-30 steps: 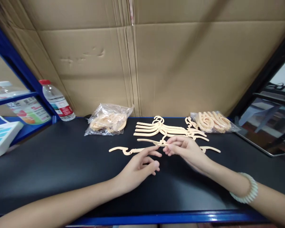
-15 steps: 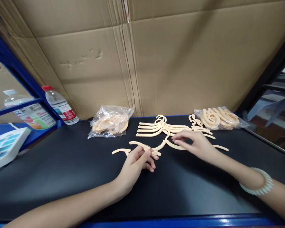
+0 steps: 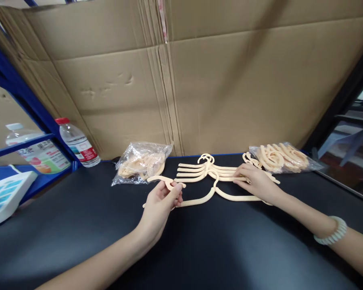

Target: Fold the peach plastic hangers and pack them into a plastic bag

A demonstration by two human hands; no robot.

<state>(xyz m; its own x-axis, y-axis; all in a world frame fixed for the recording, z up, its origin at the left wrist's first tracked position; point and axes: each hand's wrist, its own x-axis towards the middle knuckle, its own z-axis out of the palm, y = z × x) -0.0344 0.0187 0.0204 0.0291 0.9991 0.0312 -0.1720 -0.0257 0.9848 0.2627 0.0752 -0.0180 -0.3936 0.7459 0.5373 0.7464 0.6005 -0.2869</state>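
Note:
My left hand (image 3: 162, 203) is closed on a curved cream plastic hanger piece (image 3: 160, 178), raised above the table. Below it, a hanger (image 3: 199, 201) lies flat, hook pointing away from me, with its left end partly hidden by my fingers. To the right, my right hand (image 3: 257, 181) has its fingers pinched on the end of a cream hanger arm (image 3: 230, 179). That arm lies by the stack of cream hangers (image 3: 191, 175), whose hooks overlap at the back; my hand covers part of the stack's right side.
A clear bag of cream parts (image 3: 142, 163) sits behind my left hand. Another bag (image 3: 286, 157) lies at the back right, beside small loose hook pieces (image 3: 250, 160). A red-capped bottle (image 3: 78, 143) leans near the blue frame (image 3: 57, 139). Cardboard (image 3: 230, 88) stands behind the black table (image 3: 214, 249).
My left hand has moved left and turned, still holding the hanger piece. My right hand has gone from hovering above the lone hanger to pinching an arm at the stack. The view has tilted up slightly.

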